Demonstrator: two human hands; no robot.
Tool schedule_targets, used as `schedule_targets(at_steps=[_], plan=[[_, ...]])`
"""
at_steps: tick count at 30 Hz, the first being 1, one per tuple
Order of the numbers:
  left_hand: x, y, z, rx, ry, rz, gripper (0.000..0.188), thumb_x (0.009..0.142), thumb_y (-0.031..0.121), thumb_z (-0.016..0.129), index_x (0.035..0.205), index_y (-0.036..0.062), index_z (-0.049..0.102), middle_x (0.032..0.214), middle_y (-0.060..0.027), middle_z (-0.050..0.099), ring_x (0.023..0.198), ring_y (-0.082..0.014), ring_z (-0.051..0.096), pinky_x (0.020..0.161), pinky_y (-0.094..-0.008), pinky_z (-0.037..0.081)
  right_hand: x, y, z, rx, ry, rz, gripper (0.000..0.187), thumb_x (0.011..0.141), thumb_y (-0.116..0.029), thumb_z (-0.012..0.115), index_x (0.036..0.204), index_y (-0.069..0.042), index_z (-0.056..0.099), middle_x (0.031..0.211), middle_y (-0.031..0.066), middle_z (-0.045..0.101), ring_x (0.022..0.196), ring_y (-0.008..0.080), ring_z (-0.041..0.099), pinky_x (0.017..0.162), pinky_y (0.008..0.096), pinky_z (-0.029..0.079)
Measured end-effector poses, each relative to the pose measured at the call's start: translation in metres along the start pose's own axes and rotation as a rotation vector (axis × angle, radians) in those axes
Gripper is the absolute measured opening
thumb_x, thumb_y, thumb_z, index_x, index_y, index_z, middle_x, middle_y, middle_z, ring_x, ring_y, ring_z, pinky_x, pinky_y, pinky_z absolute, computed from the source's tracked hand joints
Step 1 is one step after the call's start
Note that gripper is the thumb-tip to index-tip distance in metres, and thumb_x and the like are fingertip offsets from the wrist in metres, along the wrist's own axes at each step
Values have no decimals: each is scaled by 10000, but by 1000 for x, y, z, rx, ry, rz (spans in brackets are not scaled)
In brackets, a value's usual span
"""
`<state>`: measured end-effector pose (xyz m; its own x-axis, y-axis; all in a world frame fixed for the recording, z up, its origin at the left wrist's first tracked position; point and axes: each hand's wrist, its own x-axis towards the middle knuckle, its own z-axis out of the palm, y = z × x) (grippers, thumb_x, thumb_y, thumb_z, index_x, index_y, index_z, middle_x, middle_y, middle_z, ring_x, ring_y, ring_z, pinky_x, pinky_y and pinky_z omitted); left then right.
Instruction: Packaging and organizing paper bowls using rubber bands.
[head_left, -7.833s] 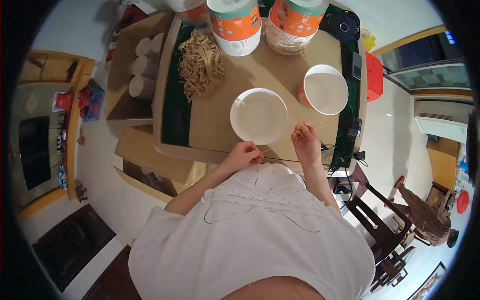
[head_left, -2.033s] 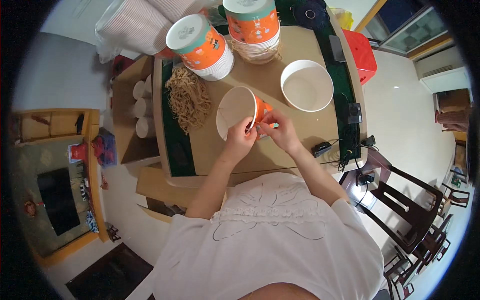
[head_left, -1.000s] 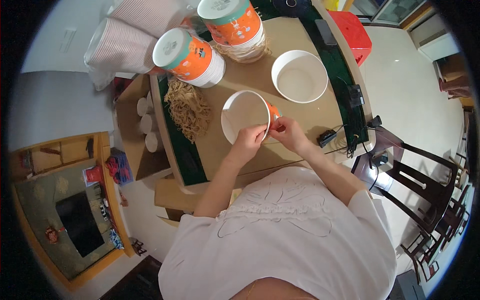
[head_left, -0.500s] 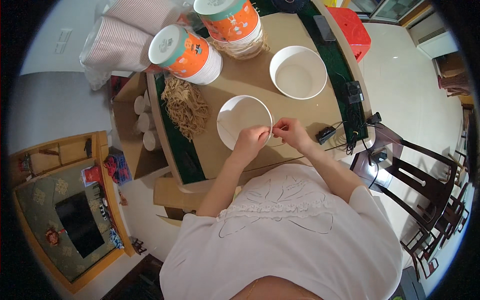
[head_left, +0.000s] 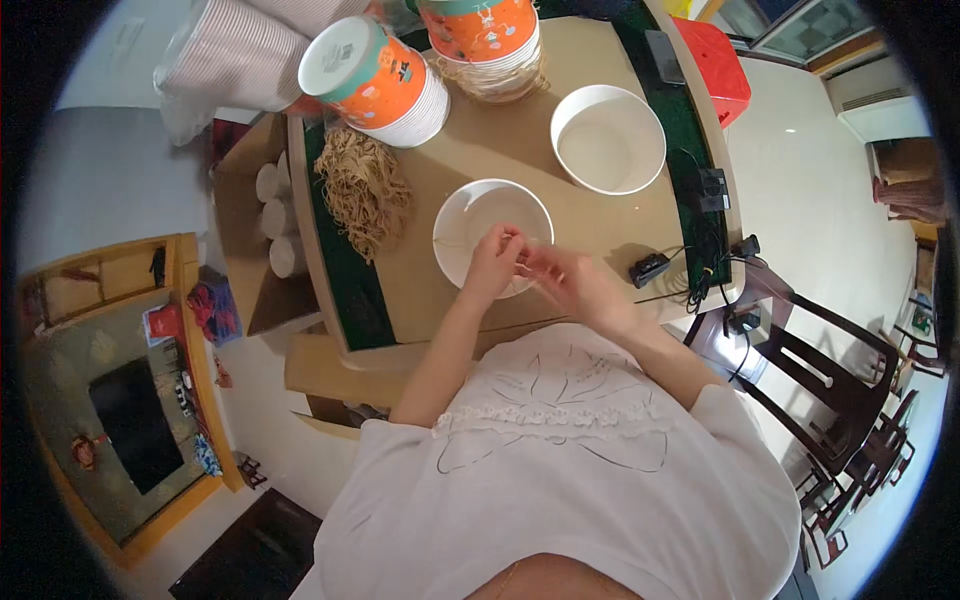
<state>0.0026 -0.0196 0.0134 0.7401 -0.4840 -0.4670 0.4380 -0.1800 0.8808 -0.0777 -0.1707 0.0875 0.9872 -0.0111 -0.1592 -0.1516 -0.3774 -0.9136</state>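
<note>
While the nearer white tub (head_left: 460,222) stands on the brown board (head_left: 592,228), the left hand (head_left: 495,264) curls over its near side – the blurry right hand (head_left: 582,287) bent in close – and I can't tell what they hold.

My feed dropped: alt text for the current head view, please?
Left hand and blurred right hand are close together over the near side of an open white tub on brown cardboard. Another open tub stands farther right; tangled tan strands lie left.
</note>
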Motion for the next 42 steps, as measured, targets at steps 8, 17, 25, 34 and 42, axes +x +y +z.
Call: schedule_targets(at_steps=[8,17,25,34,42], plan=[[4,-4,-9,13,-47,-68,120,942,131,424,1032,53,432,682,-91,609,517,-68,482,422,-225,347,63,27,-17,-412,-169,-140,151,810,-161,575,915,-57,607,847,136,632,785,324,611,678,409,486],[-7,-3,-10,440,44,341,107,846,147,629,876,53,587,622,-4,526,541,-79,446,489,-238,353,72,44,-8,-209,-215,22,144,800,-188,596,878,-69,621,776,119,647,719,291,618,666,381,489],[-20,2,2,791,127,558,96,805,224,635,860,167,689,643,-74,510,559,-257,541,501,-352,430,77,54,-2,-80,-238,8,147,811,-174,596,878,-49,636,782,127,657,716,262,631,666,357,497],[-16,5,4,941,114,532,117,825,167,597,926,111,620,744,-78,568,669,-236,593,555,-351,464,61,29,-6,-258,-144,30,129,778,-143,627,854,-41,642,841,131,641,750,289,621,679,374,485],[-1,7,-7,-121,-39,-212,99,873,162,557,907,77,593,824,-24,568,669,-98,509,512,-203,376,42,45,10,-39,95,-80,93,784,-68,633,864,-20,639,936,110,616,702,244,622,615,316,503]])
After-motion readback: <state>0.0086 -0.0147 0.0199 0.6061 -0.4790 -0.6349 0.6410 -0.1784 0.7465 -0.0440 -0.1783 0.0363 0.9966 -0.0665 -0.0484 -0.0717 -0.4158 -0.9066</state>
